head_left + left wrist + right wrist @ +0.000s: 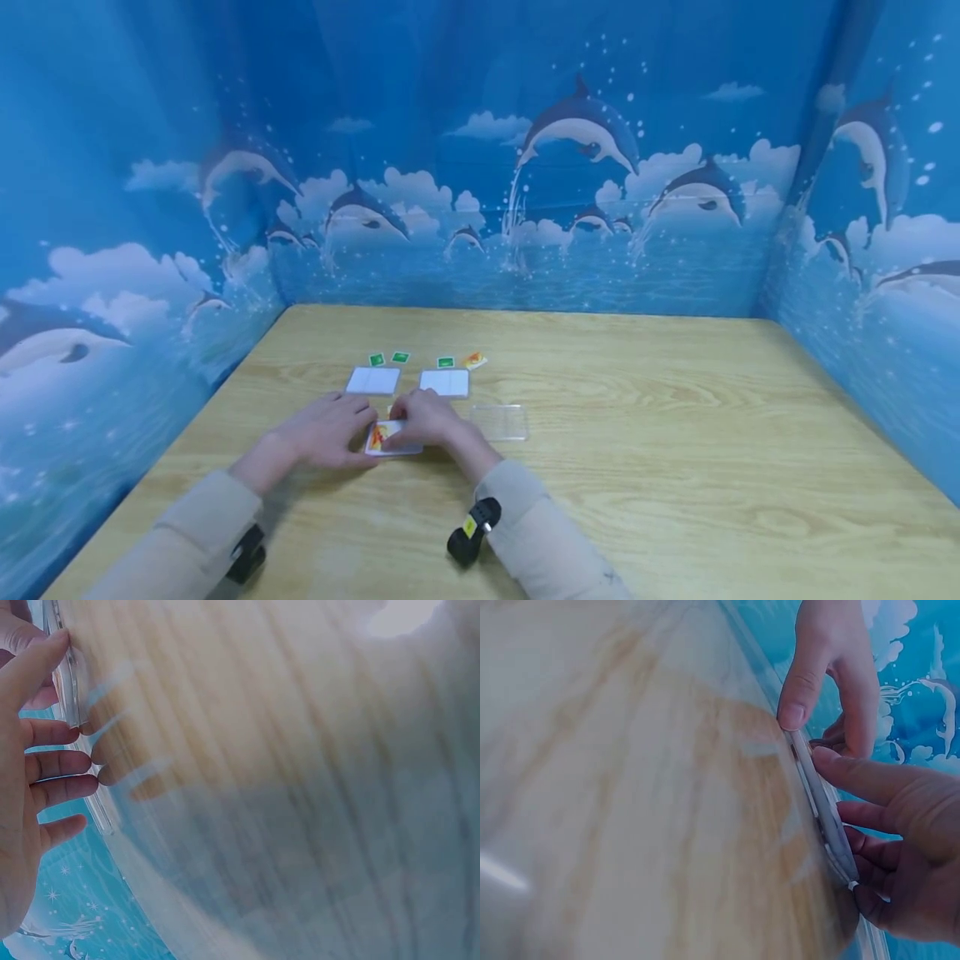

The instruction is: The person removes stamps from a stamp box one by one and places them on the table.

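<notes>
A shallow white case [405, 450] with an orange picture piece [378, 435] at its left end lies on the table between my hands. My left hand [330, 429] holds the case's left end between thumb and fingers; the left wrist view shows several of its fingers spread beside the edge. Across the case reaches my right hand [431, 417], its thumb over the picture piece and curled fingers at the far edge. In the right wrist view the case [825, 810] appears edge-on, with both hands touching it. My right hand covers much of its right part.
A clear plastic lid [500, 422] lies right of the hands. Beyond stand two flat white cases, a left one [372, 381] and a right one [445, 382]. Several small green pieces [401, 357] and an orange piece [474, 360] lie behind them. Dolphin-printed curtains [525, 233] border the table.
</notes>
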{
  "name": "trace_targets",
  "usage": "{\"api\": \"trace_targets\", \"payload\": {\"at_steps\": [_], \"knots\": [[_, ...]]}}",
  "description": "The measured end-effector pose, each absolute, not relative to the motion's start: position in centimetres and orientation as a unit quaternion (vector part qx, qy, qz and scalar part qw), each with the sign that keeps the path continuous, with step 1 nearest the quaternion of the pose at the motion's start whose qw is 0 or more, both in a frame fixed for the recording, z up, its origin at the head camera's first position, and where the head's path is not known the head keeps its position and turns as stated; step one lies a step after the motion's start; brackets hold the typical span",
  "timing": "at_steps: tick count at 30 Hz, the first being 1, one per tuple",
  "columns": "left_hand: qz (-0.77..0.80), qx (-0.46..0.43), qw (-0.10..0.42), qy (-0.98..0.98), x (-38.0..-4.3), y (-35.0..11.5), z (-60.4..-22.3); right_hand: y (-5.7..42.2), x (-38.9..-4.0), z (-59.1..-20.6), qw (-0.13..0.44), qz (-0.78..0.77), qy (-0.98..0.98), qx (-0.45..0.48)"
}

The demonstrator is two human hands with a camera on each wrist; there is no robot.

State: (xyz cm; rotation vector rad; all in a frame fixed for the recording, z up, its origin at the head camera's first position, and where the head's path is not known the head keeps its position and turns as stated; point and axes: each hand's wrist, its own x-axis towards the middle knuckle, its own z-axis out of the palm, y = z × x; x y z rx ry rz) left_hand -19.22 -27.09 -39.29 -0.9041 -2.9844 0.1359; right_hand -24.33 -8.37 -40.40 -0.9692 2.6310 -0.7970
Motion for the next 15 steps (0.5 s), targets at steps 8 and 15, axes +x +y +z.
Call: {"api": "trace_targets", "payload": {"at_steps": [8,15], "knots": [[0.041,-0.288,0.008,-0.957,-19.05,-27.11,-39.17,-8.43,-24.24,-40.11,0.119,-0.258,0.899,-0.332],[0.070,-0.303,0.013,-0.950,-19.21,-27.12,-39.15,-8.49,-24.36,-39.88,0.128,-0.265,0.900,-0.321]]}}
